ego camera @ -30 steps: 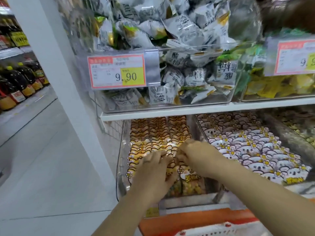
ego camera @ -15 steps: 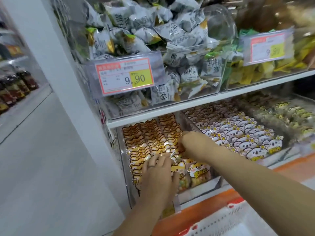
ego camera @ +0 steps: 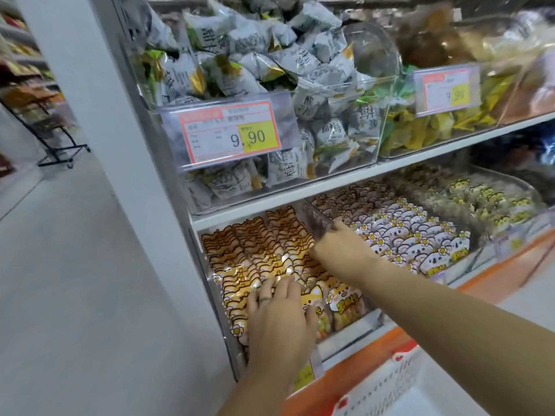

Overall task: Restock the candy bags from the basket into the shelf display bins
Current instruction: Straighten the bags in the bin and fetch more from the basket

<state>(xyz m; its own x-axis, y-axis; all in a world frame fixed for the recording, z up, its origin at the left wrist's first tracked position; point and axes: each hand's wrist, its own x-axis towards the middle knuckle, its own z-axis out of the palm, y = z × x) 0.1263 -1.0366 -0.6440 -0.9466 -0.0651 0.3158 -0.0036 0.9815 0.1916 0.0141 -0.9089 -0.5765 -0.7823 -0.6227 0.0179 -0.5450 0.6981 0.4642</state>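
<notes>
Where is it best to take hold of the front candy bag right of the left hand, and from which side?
Pinch the front candy bag by its top edge, coming from above. It stands upright between close neighbours, and the clear bin wall covers its lower front, so probably only the top is free.

Looking forward and down from head height (a single wide-angle view), sitting close over the lower display bin [ego camera: 351, 343], facing the shelf [ego camera: 330, 183] from its left end.

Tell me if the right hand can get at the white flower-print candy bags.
Probably yes: the right hand lies right beside the white flower-print candy bags, whose clear plastic bin is open on top.
</notes>
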